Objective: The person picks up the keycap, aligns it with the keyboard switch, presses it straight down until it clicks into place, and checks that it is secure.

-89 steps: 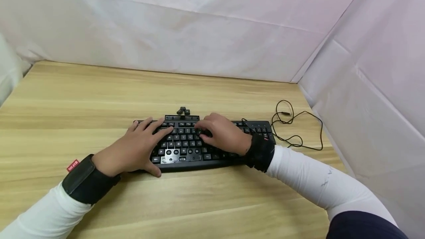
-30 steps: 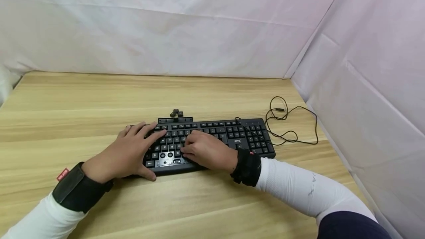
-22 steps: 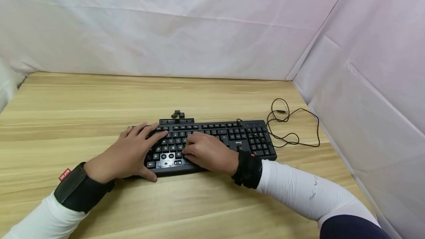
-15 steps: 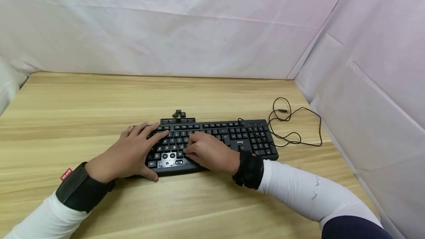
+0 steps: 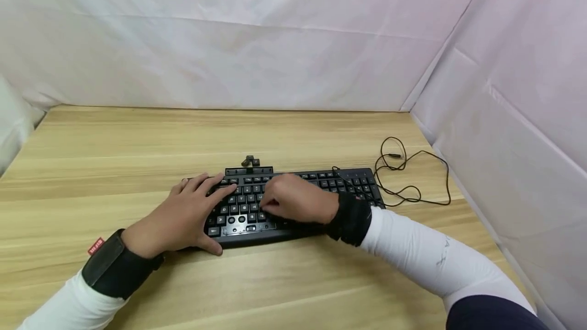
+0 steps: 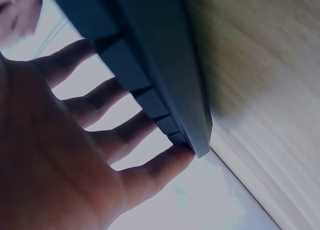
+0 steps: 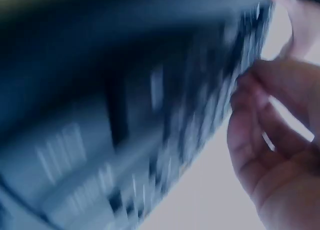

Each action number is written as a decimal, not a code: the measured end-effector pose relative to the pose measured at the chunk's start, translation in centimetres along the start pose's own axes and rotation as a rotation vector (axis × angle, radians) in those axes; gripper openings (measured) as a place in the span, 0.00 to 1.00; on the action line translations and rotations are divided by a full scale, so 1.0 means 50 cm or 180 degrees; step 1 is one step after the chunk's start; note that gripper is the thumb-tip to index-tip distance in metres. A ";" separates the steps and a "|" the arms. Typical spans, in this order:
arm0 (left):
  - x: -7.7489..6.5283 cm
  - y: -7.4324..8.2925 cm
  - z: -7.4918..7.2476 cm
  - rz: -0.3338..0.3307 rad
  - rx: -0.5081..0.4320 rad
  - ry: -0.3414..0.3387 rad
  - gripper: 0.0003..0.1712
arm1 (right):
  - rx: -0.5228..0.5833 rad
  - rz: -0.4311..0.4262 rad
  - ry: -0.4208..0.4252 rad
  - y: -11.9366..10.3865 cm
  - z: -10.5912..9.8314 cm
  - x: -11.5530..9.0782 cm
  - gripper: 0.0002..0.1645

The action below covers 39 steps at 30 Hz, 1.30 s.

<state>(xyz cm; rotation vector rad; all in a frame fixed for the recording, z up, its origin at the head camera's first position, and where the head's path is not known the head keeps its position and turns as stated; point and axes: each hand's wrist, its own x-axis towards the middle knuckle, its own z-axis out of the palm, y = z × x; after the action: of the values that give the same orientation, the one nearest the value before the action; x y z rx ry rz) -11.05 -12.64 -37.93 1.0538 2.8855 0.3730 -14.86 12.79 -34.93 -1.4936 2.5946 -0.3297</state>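
Observation:
A black computer keyboard [image 5: 266, 240] lies on the wooden table, with a bare patch [image 5: 236, 229] at its front row where posts show without keycaps. My left hand [image 5: 185, 218] rests over its left end, fingers spread and thumb by the front edge; in the left wrist view the fingers [image 6: 155, 172] reach along the keyboard's side. My right hand [image 5: 300, 198] is above the middle keys with curled fingers. In the right wrist view its thumb and fingertips meet near the keys [image 7: 195, 125]; blur and darkness there, but no keycap is plainly visible between them.
Behind the keyboard lie three small loose keycaps [image 5: 256, 162]. A black strip [image 5: 236, 171] sits against the back edge. To the right, the keyboard's thin black cable [image 5: 415, 199] is coiled on the table [image 5: 137, 136]. White cloth [image 5: 229, 55] hangs behind and at the right.
My right hand moved down to the lower keys from higher up, then lifted slightly. A keycap now shows where a bare post was earlier. The left hand stayed on the keyboard's left end.

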 end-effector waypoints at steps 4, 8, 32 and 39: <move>0.000 0.001 0.008 0.0002 0.0004 0.0009 0.69 | -0.0056 0.0128 0.0160 0.051 -0.021 0.026 0.07; -0.002 0.001 0.014 -0.0050 0.0002 -0.0015 0.70 | -0.0376 0.0155 0.0093 0.093 -0.034 0.061 0.08; 0.008 -0.001 0.005 0.0008 0.0086 0.0069 0.70 | -0.0566 0.0313 -0.0753 0.147 -0.040 0.142 0.15; 0.009 0.001 0.008 0.0036 0.0104 0.0066 0.70 | -0.0513 0.0356 -0.0725 0.150 -0.036 0.142 0.15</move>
<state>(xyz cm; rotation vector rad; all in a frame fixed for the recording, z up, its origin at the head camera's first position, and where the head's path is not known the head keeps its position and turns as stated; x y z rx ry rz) -11.30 -12.24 -38.29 1.0777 2.9148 0.3407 -25.07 10.54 -35.10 -1.3349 2.5568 0.0601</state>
